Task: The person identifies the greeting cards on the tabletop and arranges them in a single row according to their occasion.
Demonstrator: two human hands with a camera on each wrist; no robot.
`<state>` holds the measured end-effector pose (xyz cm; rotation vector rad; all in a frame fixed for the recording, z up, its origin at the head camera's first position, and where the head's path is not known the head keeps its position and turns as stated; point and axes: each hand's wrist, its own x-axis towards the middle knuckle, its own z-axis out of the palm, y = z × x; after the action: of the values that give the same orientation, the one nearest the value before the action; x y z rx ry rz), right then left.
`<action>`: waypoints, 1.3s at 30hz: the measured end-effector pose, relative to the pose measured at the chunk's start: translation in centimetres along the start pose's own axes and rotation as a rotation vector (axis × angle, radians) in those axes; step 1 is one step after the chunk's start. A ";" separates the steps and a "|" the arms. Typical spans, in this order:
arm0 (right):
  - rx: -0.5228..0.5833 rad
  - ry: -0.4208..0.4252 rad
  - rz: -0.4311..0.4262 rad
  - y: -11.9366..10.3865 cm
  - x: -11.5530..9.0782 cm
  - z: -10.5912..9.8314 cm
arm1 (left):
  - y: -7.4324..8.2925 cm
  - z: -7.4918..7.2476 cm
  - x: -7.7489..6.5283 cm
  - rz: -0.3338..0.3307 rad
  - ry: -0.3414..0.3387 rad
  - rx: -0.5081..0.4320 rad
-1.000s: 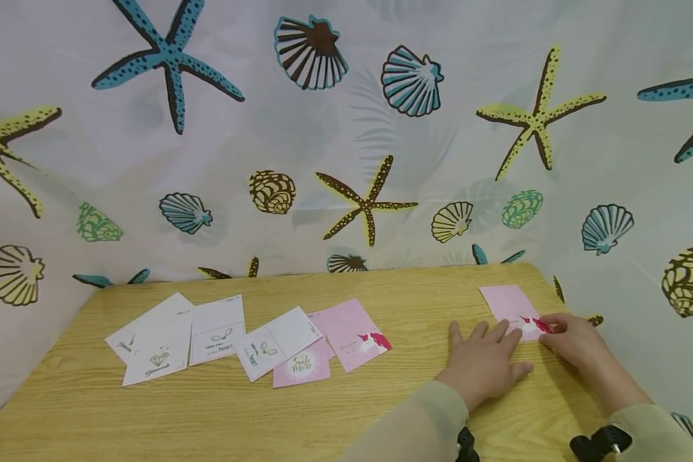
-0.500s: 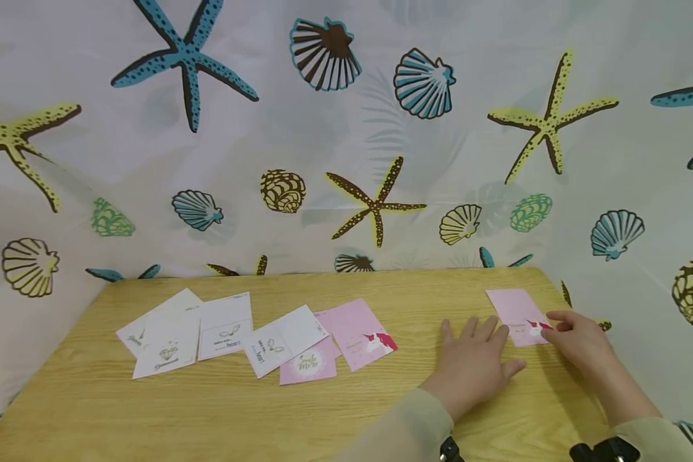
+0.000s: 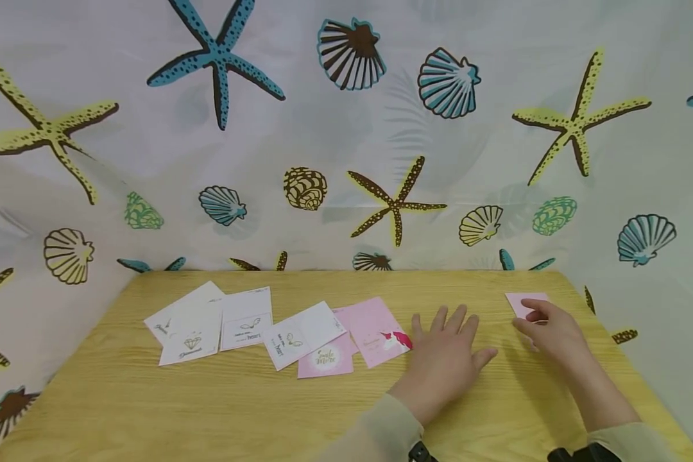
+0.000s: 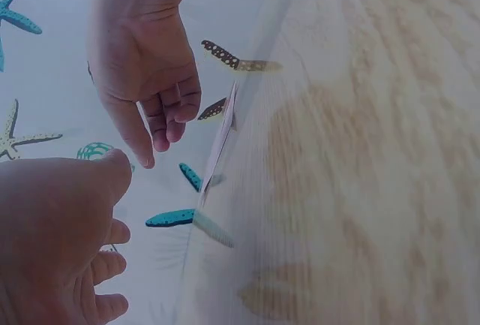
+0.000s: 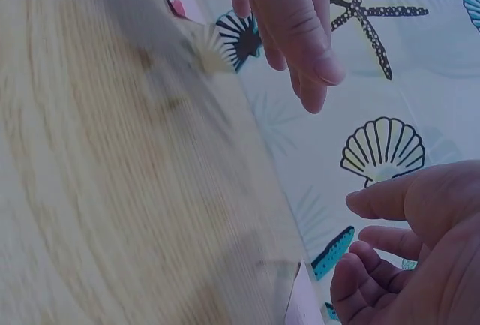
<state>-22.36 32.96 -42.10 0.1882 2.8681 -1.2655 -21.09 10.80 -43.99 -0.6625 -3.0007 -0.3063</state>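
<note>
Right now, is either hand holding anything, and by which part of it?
Nothing is held: the left hand is empty, fingers spread; the right hand is empty too, fingers apart from the rightmost pink card.

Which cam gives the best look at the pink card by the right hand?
Head view: the pink card shows its face from above, though the right hand hides much of it. Left wrist view: only a thin, nearly edge-on strip. Right wrist view: just a part, cut off at the bottom edge.

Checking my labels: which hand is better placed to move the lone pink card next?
Likely the right hand: it hovers over the lone card; the left hand is nearer another pink card.
</note>
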 end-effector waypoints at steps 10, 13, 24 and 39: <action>0.155 -0.033 -0.021 -3.5 0.1 3.8 | -4.8 -1.3 -1.8 -0.065 0.053 -0.039; 0.184 -0.049 -0.016 -4.2 0.3 4.8 | -6.3 -1.5 -2.4 -0.077 0.080 -0.039; 0.289 -0.143 -0.041 -7.7 -0.2 8.4 | -11.2 -1.6 -4.7 -0.150 0.163 -0.055; 0.398 -0.245 -0.020 -9.7 -0.8 12.0 | -14.6 -1.4 -7.4 -0.198 0.103 -0.063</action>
<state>-23.20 17.52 -43.03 0.0013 2.3988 -1.7171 -20.55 -5.46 -45.97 -0.3419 -2.9707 -0.4326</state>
